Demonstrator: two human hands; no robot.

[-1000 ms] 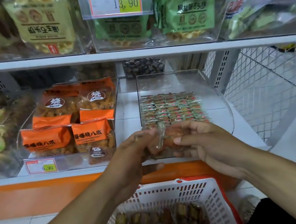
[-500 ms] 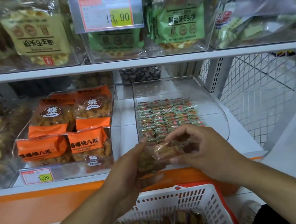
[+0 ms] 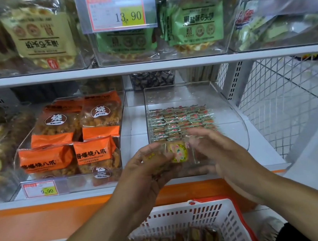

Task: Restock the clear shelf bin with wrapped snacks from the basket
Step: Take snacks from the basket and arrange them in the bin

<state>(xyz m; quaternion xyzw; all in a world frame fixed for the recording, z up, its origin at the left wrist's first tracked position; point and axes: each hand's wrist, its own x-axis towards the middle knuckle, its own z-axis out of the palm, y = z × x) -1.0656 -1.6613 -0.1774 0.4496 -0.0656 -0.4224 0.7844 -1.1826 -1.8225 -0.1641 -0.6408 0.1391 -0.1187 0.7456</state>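
I have both hands at the front lip of the clear, curved-walled plastic shelf bin (image 3: pixel 230 98), handing over one small square snack in a crinkly transparent wrapper with a yellow printed label (image 3: pixel 178 151). My left hand (image 3: pixel 146 170) has its fingers curled under a blurred clutch of the same wrapped pieces; my right hand (image 3: pixel 217 153) is spread, fingers fairly straight beside the snack — with the blur I cannot tell whether it actually pinches the packet or only steadies it.

To do this well, I judge I should lay the piece flat, label up, just in front of the tidy rows of small green-and-red wrapped snacks (image 3: pixel 180 121) already lining the bin floor, and release low so the slippery film does not skate or tip. The wrappers look thin and glossy, likely to slide over one another, so a light pinch by the edges seems best.

The white slotted plastic basket with a red rim (image 3: pixel 221 213) sits below, holding more brown wrapped pieces.
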